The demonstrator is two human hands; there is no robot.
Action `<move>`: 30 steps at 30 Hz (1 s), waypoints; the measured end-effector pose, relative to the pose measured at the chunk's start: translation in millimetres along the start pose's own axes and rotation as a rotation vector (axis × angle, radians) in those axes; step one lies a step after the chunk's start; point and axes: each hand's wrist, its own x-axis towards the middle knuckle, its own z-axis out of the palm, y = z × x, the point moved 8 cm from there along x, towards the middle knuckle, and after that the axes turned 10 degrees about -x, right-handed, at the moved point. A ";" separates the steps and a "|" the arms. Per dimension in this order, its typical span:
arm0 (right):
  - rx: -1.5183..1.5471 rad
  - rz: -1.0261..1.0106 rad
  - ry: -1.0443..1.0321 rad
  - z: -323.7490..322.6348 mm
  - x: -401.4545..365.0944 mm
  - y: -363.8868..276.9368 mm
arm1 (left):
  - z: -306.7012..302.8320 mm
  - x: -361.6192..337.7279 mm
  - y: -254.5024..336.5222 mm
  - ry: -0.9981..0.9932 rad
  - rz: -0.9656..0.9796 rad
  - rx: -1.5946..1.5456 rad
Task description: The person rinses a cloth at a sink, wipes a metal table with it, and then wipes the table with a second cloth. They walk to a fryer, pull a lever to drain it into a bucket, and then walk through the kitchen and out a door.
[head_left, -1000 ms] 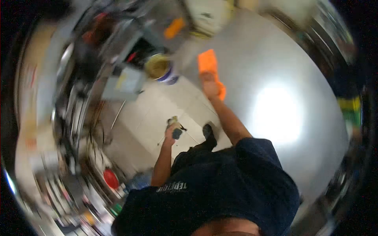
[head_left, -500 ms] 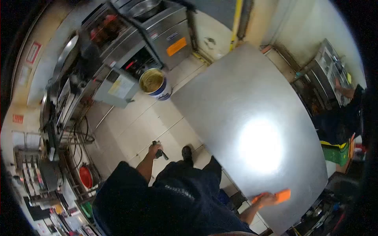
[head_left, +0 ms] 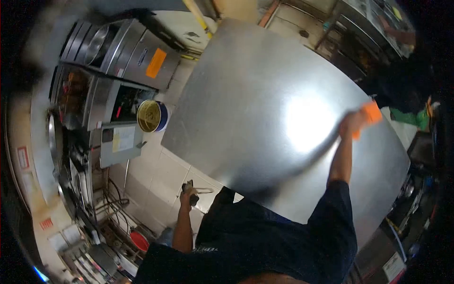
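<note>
My right hand [head_left: 350,124] is stretched out over a large steel table [head_left: 246,90] and grips an orange cloth [head_left: 371,114] pressed to the tabletop near its right side. My left hand [head_left: 187,193] hangs down beside my hip over the tiled floor and is closed on a small dark tool; what kind of tool is too small to tell. A bright light glare sits on the steel just left of my right hand.
A blue bucket [head_left: 152,116] of yellowish liquid stands on the floor by the table's left edge. Steel fryers and cabinets [head_left: 120,52] line the left. A red bowl [head_left: 140,241] sits low left. Another person [head_left: 402,71] works at the far right.
My right hand has swept the orange cloth from the table's near edge up to its right side. The view has swung round. My left hand stays low with its tool.
</note>
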 end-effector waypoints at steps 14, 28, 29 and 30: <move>1.145 -0.764 0.329 -437.3 -62.3 -442.4 | -73.8 -96.9 -55.6 0.244 0.316 -0.177; 2.046 -1.589 -1.213 -371.2 -527.6 -383.8 | -18.4 -90.9 -38.5 0.309 0.185 0.053; 2.268 -1.377 -1.790 -360.9 -547.9 -388.0 | -6.4 -91.7 -21.1 0.336 0.176 0.090; 2.387 -1.034 -2.397 -358.0 -561.6 -389.3 | -0.2 -94.3 -6.8 0.339 0.187 0.088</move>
